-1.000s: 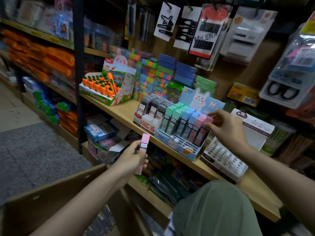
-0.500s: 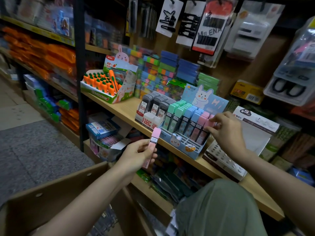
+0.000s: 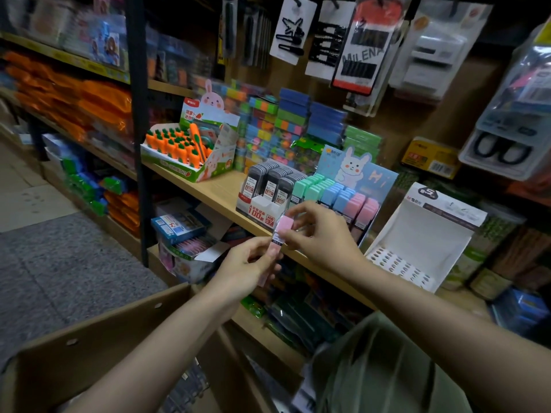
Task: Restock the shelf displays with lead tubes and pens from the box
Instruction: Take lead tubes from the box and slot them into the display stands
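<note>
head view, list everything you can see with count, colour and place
pink lead tube: one, pink, held between both hands in front of the shelf edge
bunny display: one, light blue card, green, blue and pink tubes in rows, mid shelf
grey lead tubes: three rows, grey, left of the bunny display
carrot display: one, orange and green, left on the shelf
white display stand: one, white, right on the shelf
wooden shelf: one, light wood
cardboard box: one, brown, bottom left
hair clip cards: several, white with black clips, hanging above
left hand: holds the tube's lower part
right hand: pinches the tube's top
</note>
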Available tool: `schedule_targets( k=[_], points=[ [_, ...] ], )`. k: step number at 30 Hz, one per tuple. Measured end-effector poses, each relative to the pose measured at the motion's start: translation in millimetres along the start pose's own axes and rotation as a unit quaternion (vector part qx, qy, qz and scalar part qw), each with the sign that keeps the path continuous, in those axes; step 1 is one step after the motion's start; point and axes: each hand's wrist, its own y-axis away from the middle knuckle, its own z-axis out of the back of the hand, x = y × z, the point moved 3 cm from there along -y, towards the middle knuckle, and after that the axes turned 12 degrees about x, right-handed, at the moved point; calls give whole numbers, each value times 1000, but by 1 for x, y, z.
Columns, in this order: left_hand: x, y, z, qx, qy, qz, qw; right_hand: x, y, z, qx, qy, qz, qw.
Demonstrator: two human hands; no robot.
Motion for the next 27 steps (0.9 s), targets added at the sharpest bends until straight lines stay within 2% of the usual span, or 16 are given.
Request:
schedule_targets(
  k=[3,5,8,10,12,14,16,21,23,27],
  points=[
    [-5,-7,-2,12,-50,-12,999,1,3,16,-6,-18,-8,1000],
    [-7,-15,-4,1,-129,-7,992,-5,6,46,-45,-17,-10,999],
    [-10,-26,-10,-26,-316,-15,948,-16,16,99,-136,27,6,990],
    [-12,-31,-20,-19,-394,-52,918,-23,23,120,-184,98,21,978],
    [-10,-35,-32,12,-422,-90,902,-32,26,122,-184,144,23,972],
    [-3,-41,-43,53,-479,-105,870,-44,26,115,-171,158,26,972],
    [6,-45,-49,82,-541,-104,831,-55,24,106,-171,156,29,972],
    [25,-47,-45,103,-612,-75,780,-65,19,92,-158,183,41,969],
    [28,-47,-44,101,-626,-78,769,-65,18,89,-152,187,42,970],
    [30,-49,-43,102,-624,-85,770,-65,11,82,-157,185,34,969]
  ],
)
